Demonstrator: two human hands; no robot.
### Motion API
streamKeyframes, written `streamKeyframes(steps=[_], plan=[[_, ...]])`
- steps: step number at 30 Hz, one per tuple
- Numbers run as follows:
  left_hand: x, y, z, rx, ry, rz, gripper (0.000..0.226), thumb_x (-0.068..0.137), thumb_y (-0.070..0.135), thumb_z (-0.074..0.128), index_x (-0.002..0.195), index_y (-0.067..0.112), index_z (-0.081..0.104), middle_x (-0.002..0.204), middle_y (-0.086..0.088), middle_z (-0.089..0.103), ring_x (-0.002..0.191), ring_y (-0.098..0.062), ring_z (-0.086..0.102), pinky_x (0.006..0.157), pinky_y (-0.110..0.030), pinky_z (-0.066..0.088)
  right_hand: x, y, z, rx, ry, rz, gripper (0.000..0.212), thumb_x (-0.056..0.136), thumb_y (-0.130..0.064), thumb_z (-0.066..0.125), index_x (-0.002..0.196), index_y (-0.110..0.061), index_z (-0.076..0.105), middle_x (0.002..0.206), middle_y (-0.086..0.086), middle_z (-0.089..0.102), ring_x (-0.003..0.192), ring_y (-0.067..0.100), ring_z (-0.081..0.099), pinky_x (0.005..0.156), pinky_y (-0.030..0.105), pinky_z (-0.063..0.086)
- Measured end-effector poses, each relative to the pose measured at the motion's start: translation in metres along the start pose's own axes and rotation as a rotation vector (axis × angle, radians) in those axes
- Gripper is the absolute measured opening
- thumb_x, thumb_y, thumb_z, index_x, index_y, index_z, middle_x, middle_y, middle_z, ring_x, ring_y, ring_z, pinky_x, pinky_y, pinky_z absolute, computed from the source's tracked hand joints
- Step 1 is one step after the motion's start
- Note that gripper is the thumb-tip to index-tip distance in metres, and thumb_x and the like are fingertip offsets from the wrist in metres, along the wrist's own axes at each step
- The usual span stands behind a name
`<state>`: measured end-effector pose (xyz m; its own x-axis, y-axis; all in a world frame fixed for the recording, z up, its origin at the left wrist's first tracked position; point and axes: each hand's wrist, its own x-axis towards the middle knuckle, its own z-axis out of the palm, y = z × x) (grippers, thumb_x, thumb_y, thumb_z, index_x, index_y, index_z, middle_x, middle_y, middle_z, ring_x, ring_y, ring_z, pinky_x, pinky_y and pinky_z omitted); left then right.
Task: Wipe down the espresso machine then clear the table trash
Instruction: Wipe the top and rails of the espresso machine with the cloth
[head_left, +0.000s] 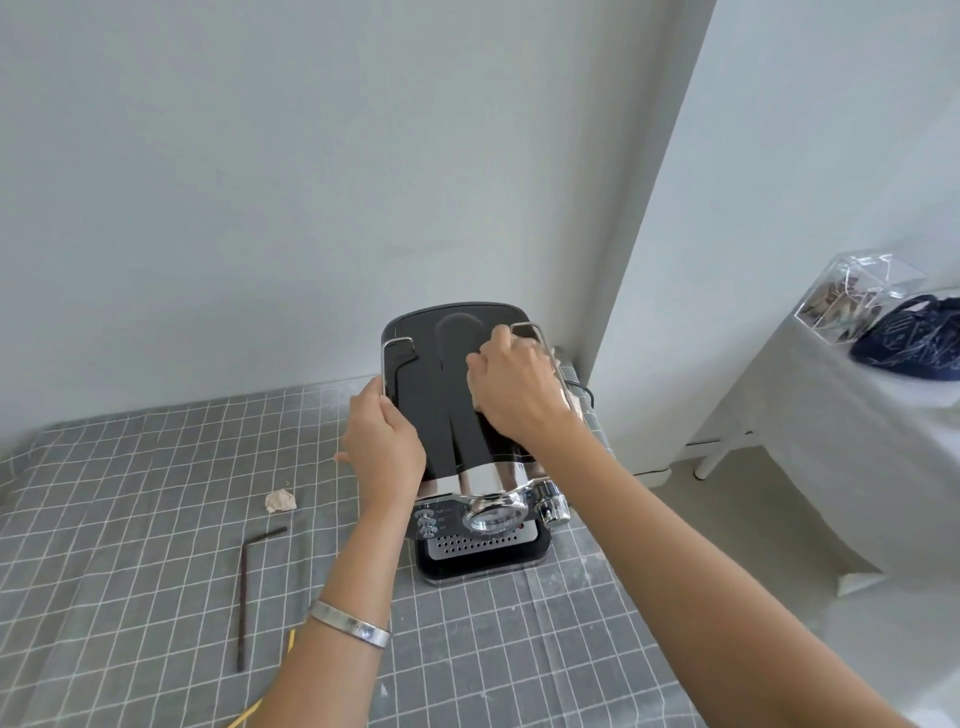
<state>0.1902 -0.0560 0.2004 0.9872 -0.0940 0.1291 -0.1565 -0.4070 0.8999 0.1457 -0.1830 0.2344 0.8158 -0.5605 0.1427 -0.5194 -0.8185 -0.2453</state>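
Grey checked tablecloth (130, 467): spread under everything
Espresso machine (452, 395): parked at the far right corner by the wall
Left hand (382, 441): curled round its left edge
Right hand (514, 384): closed on a beige cloth (563, 387) pressed onto the black top
Crumpled paper (280, 501): left lying on the cloth, left of the machine

Most of the cloth (563, 400) is covered by the right hand (514, 387), so only a pale edge is seen against the machine (457, 395), whose left flank is masked by the left hand (382, 441) and whose panel markings are too small to be read. The yellow strip (260, 701) is hidden in part behind the left forearm, and the counter (130, 467) is cut off by the left and lower edges. The contents of the clear box (852, 296) cannot be made out, and the dark bag (914, 338) is cropped at the right edge.
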Motion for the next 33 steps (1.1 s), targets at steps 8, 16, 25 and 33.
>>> streamKeyframes(steps=[8, 16, 25, 33], plan=[[0.001, -0.003, -0.002, -0.031, -0.021, 0.020, 0.039, 0.100, 0.011, 0.029, 0.131, 0.009, 0.054, 0.132, -0.009, 0.058, 0.119, -0.022, 0.053, 0.107, -0.048, 0.037, -0.036, -0.009, -0.009, 0.320, -0.039, -0.150, 0.027, 0.099, -0.021, 0.046, 0.120, -0.005, 0.053, 0.124, 0.010, 0.059, 0.115, 0.028, 0.052, 0.095, 0.036, 0.038], [0.000, -0.002, -0.003, -0.074, -0.015, -0.023, 0.038, 0.101, 0.014, 0.030, 0.130, 0.013, 0.054, 0.128, -0.003, 0.059, 0.109, -0.011, 0.050, 0.109, -0.051, 0.034, -0.004, -0.010, -0.002, 0.340, 0.026, -0.211, 0.029, 0.093, -0.017, 0.053, 0.115, -0.006, 0.067, 0.122, 0.007, 0.066, 0.115, 0.028, 0.057, 0.092, 0.043, 0.048], [-0.001, 0.000, -0.006, -0.052, -0.039, -0.031, 0.039, 0.101, 0.016, 0.030, 0.133, 0.011, 0.051, 0.139, -0.006, 0.052, 0.129, -0.022, 0.046, 0.115, -0.053, 0.023, -0.076, 0.001, -0.005, 0.424, -0.008, -0.348, 0.024, 0.081, 0.000, 0.054, 0.098, -0.008, 0.071, 0.105, 0.003, 0.070, 0.112, 0.023, 0.059, 0.091, 0.046, 0.050], [0.001, 0.002, -0.004, -0.003, -0.004, -0.014, 0.039, 0.100, 0.014, 0.031, 0.133, 0.006, 0.051, 0.139, -0.009, 0.052, 0.130, -0.024, 0.046, 0.113, -0.038, 0.033, -0.173, 0.064, -0.072, 1.038, -0.020, -0.129, 0.026, 0.096, 0.000, 0.051, 0.101, -0.021, 0.066, 0.045, 0.014, 0.054, 0.033, 0.009, 0.044, 0.033, 0.022, 0.038]])
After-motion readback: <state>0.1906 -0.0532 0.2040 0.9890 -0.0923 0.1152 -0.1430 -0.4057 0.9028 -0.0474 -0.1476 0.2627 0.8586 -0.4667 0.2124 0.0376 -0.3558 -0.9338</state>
